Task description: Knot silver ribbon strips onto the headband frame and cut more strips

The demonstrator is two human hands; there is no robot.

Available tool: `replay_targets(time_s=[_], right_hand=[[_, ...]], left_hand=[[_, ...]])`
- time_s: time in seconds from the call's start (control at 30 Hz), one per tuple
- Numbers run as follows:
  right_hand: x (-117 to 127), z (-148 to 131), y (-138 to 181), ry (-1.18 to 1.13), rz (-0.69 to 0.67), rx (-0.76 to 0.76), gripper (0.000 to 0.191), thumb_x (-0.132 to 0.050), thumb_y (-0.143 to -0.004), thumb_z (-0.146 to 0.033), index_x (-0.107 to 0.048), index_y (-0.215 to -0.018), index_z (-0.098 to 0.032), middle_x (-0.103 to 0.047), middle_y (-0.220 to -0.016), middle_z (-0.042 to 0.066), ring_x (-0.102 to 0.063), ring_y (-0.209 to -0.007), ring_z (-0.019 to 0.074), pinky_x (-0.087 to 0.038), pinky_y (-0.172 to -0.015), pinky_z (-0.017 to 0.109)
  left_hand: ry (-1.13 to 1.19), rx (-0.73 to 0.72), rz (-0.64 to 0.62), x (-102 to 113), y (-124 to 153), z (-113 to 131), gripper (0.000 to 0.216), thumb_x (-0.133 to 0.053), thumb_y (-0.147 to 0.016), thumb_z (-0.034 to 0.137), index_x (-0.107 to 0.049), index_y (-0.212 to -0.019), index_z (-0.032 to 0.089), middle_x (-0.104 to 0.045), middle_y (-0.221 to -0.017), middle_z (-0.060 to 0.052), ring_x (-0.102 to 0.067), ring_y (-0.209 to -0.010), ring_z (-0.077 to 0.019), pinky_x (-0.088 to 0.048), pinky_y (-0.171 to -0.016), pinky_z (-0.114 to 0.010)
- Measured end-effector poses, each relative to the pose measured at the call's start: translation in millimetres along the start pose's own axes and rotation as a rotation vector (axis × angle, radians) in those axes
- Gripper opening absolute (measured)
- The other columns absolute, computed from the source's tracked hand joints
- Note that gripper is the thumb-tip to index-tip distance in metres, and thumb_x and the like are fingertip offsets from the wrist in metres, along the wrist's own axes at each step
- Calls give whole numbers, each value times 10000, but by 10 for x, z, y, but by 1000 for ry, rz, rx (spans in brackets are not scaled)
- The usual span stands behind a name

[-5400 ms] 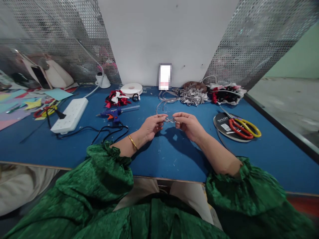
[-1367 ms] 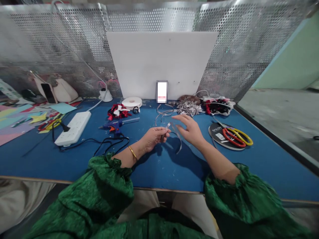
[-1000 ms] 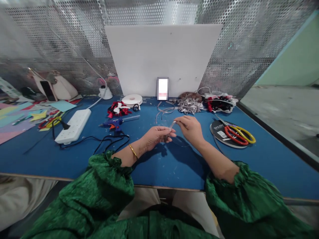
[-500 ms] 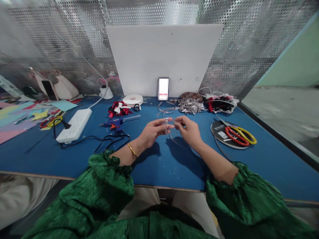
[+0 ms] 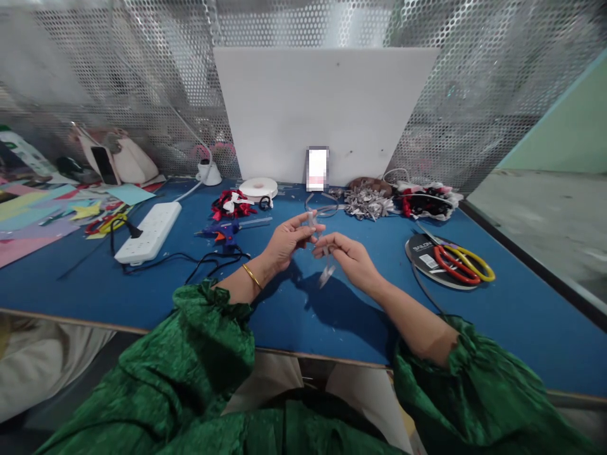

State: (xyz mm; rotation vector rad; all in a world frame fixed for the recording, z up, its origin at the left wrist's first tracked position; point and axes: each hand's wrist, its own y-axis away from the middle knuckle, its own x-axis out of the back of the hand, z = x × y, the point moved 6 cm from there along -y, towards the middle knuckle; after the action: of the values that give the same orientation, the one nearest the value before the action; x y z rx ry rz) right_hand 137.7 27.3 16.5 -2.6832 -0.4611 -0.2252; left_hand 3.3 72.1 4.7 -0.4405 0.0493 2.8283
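Observation:
Over the middle of the blue table, my left hand (image 5: 286, 242) is closed on a narrow pale grey ribbon (image 5: 312, 219), part of which stands up by its fingertips. Just right of it and a little lower, my right hand (image 5: 349, 258) pinches the same ribbon between thumb and fingers. A loose ribbon end (image 5: 327, 275) hangs below the right fingers. My fingertips are close together and hide how the ribbon runs between them. Behind my hands, more grey ribbon (image 5: 327, 210) lies in curls on the table.
A blue glue gun (image 5: 224, 233) and white power strip (image 5: 149, 233) lie left, their cables between. On the right, scissors (image 5: 458, 262) rest on a black ribbon spool (image 5: 422, 248). Grey bows (image 5: 370, 203), red and black bows (image 5: 232, 204), a white spool (image 5: 258, 188) and a phone (image 5: 317, 169) sit behind.
My right hand has come lower and nearer my left, and a ribbon end now hangs under it. My left fingertips have risen slightly. The whole view has shifted a little.

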Motion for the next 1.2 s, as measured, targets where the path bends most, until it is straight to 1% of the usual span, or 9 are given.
replay_targets(time_s=[0.13,0.33,0.47,0.6,0.7,0.8,0.93,1.07,1.2], right_hand=[[17,-36,12,148,0,136,251,-417,-885,-132,-599,-1043,-199,-691,-919,33,-658,-881,152,-492,-835,309],[56,-154,76,682,111,293,157,-527,-931,-230,-683,-947,-220,-688,-881,48,-638,-785,170,-469,-719,286],[39,-261,114,881,182,431,191,-528,-943,-257,-712,-921,-210,-660,-910,80,-622,-812,174,-459,-695,283],[-62,-307,137,990,93,580,194,-520,-943,-196,-701,-880,-223,-699,-869,46,-641,-851,172,-437,-766,312],[-73,-323,138,957,67,606,175,-529,-939,-185,-694,-895,-224,-722,-861,31,-654,-828,166,-428,-806,330],[14,-346,120,827,155,542,148,-547,-932,-202,-693,-918,-226,-733,-871,31,-658,-805,165,-437,-811,331],[145,-305,84,647,276,388,92,-612,-893,-234,-686,-838,-234,-728,-795,9,-650,-777,172,-454,-785,318],[228,-189,44,508,319,246,94,-640,-858,-231,-670,-770,-239,-682,-717,-10,-630,-736,169,-455,-763,316],[303,-153,21,394,377,240,92,-677,-802,-233,-652,-714,-231,-647,-828,17,-615,-828,181,-469,-768,322]], left_hand=[[-78,-37,7,2,8,33,582,-749,-725,296,-599,-1280,205,-733,-1025,-84,-544,-550,-51,-355,-516,-193],[-106,-42,-54,-54,19,14,711,-766,-711,311,-520,-1366,186,-743,-972,-99,-386,-430,-12,-289,-444,-192],[-99,-20,-71,-87,35,-2,750,-787,-684,314,-520,-1373,182,-745,-904,-77,-337,-403,-1,-241,-411,-190],[-131,13,-119,-135,64,-17,790,-789,-670,295,-499,-1388,137,-685,-671,4,-340,-371,-13,-227,-397,-190],[-155,13,-152,-162,84,-31,779,-780,-674,295,-505,-1379,112,-644,-618,21,-339,-367,-19,-216,-395,-193],[-172,5,-160,-166,95,-52,712,-767,-690,294,-544,-1349,139,-634,-643,21,-334,-390,-12,-240,-414,-184],[-232,37,-217,-177,95,-111,665,-747,-701,265,-563,-1326,129,-533,-538,64,-319,-384,-21,-241,-396,-176],[-250,61,-358,-236,107,-152,648,-713,-731,248,-538,-1342,122,-688,-739,-30,-349,-396,-12,-265,-388,-173],[-273,74,-443,-305,154,-147,629,-678,-777,281,-519,-1367,133,-733,-927,-119,-363,-384,-6,-277,-378,-180]])
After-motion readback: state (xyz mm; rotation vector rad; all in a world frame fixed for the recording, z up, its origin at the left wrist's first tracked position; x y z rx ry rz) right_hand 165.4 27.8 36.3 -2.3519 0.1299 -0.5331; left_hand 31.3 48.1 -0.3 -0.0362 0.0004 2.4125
